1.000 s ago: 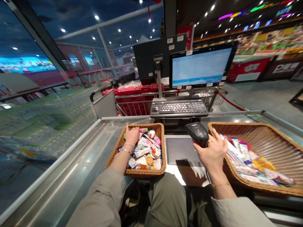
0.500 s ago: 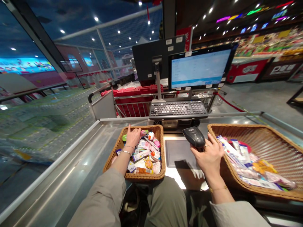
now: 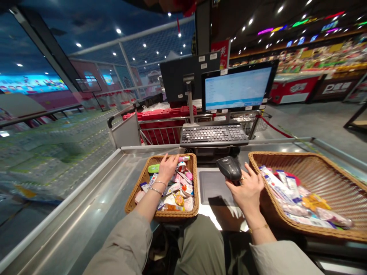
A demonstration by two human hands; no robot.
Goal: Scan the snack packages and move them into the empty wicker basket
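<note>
My left hand [image 3: 168, 168] is over the far side of the left wicker basket [image 3: 196, 179], its fingers closed at one end of a pink tube-shaped packet [image 3: 184, 158]. Part of the grip is hidden behind the hand. Beside it lies a bright green packet [image 3: 154, 168], with several small wrapped sweets and a small bottle with an orange-brown body [image 3: 172, 207] in the same basket. My right hand [image 3: 249, 187] is wrapped round a black barcode scanner [image 3: 229, 168], held above the grey plate [image 3: 215, 187] in the counter, its head towards the left.
A larger wicker basket [image 3: 338, 164] at the right holds several packets. Behind the plate stand a keyboard [image 3: 213, 133] and a lit monitor [image 3: 237, 89]. The steel counter [image 3: 94, 206] runs along the left. A trolley with red crates [image 3: 163, 112] is beyond it.
My left hand has shifted slightly right, and the pink packet has moved right with it. The scanner in my right hand has moved a little left and down in view.
</note>
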